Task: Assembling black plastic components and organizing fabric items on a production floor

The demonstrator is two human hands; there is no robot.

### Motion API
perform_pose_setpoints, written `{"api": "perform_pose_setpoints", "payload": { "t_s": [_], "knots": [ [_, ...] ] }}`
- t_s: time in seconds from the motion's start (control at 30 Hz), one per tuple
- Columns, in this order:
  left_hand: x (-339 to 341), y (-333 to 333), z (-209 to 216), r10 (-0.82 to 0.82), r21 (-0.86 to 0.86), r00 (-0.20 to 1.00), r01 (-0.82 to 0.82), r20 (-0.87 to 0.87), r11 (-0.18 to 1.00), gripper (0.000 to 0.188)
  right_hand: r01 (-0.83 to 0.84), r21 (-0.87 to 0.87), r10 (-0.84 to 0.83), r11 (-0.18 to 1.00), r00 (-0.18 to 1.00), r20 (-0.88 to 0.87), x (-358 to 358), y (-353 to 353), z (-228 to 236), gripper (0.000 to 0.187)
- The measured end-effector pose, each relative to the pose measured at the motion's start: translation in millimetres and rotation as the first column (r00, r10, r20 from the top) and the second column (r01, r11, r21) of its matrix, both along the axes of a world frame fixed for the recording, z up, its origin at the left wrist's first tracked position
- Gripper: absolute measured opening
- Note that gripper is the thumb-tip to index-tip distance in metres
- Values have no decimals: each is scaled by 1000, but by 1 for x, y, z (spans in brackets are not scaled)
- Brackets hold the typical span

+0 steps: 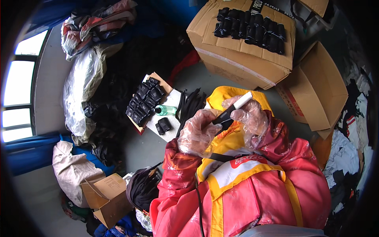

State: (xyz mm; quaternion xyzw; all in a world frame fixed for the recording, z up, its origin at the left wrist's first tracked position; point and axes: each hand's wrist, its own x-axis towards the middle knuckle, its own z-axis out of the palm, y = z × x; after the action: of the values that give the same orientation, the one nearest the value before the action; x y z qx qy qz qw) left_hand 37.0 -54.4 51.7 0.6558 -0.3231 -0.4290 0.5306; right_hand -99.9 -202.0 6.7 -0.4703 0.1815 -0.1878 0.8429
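Both my hands wear clear plastic gloves and meet above my yellow-and-white apron. My left hand (198,133) is closed around the lower part of a black fabric strip (225,119). At the strip's upper end, a short white cylinder (243,100) slants up to the right. My right hand (252,118) pinches the white cylinder between its fingers, beside the strip. Whether the strip is wound on the cylinder I cannot tell. More long black strips (191,103) lie just beyond my left hand.
Black rolled bundles (144,100) and a green-tinted bottle (166,110) lie on a white board (171,98) ahead left. Banded black rolls (252,29) sit on a big carton (237,63). An opened carton (321,89) stands right; clothes are heaped along both sides.
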Motion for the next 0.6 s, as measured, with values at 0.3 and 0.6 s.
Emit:
{"api": "perform_pose_setpoints", "payload": {
  "t_s": [0.3,0.6],
  "knots": [
    [-9,-5,11,62,-140,772,35,633,990,22,14,84,-22,996,995,95,-2,5,6,31],
    [-21,-15,10,132,-176,506,39,852,984,49,-31,348,-2,937,995,97,-4,-1,-4,29]
  ]
}}
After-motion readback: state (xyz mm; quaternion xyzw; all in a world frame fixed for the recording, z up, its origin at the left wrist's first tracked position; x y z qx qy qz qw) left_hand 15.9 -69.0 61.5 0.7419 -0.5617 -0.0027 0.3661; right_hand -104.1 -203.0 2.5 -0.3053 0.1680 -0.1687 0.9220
